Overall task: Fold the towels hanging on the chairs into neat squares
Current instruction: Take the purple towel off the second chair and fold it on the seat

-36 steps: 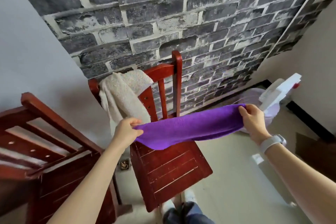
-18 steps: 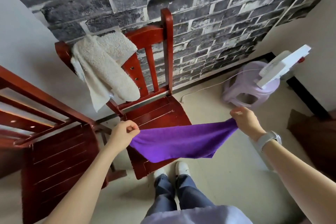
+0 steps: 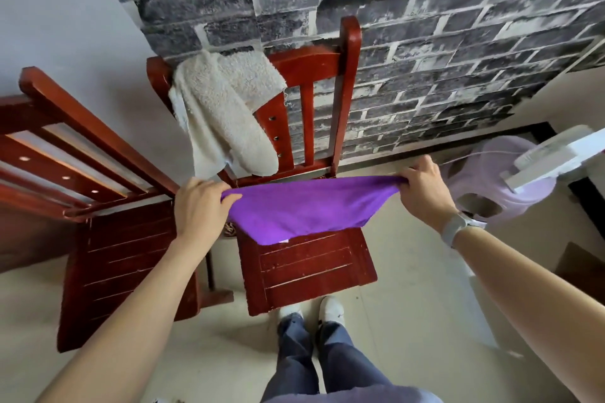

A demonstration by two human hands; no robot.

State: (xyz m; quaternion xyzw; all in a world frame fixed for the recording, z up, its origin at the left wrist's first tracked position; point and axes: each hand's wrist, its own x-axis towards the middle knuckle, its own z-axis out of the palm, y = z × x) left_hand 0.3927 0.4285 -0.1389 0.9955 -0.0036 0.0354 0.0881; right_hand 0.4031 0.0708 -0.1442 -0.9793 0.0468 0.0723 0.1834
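Note:
A purple towel (image 3: 304, 206), doubled over, is stretched between my hands above the seat of the middle red wooden chair (image 3: 314, 268). My left hand (image 3: 199, 206) grips its left end and my right hand (image 3: 422, 186) grips its right end. The towel's lower fold sags down onto the back half of the seat. A cream fluffy towel (image 3: 226, 121) hangs over the left side of this chair's backrest.
A second red wooden chair (image 3: 121, 258) stands close on the left. A pale purple plastic stool (image 3: 497, 180) with a white device (image 3: 556, 157) on it sits at the right by the brick-pattern wall. My feet (image 3: 330, 309) stand just before the chair.
The purple towel has moved forward from above the floor near my legs to over the chair seat, both hands still holding its ends. The view has tilted.

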